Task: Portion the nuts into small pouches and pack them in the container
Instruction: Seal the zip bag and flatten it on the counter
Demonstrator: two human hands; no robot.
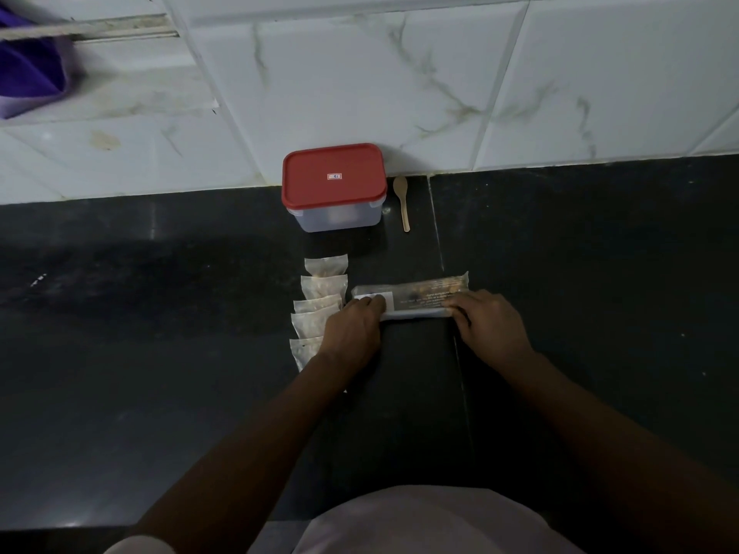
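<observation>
In the head view, both my forearms reach up from the bottom edge to the middle of the frame. My left hand (352, 327) lies knuckles-up on the left end of the nut packet (416, 298). Its fingers (372, 305) are curled over the packet's near edge and hold it. My right hand (490, 321) does the same at the right end, with the fingers (460, 310) bent and gripping the folded edge.

The packet lies crosswise on the dark bench (160, 313), at the centre of the frame. Just left of my left hand, a row of small pouches (320, 291) overlaps, running down from below the container (336, 219). The container stands at the back, against the tiled wall (400, 74), with its red lid (334, 181) on. A wooden spoon (402, 201) lies just to its right. The bench runs on wide to the left and right of my hands, and its front edge meets my pale shirt at the bottom.

My left wrist covers the nearest pouches. My fingertips are tucked out of sight. The packet's print is unreadable, and what the pouches and container hold is dim. A purple cloth (28, 70) is blurred and cut off at the upper left.
</observation>
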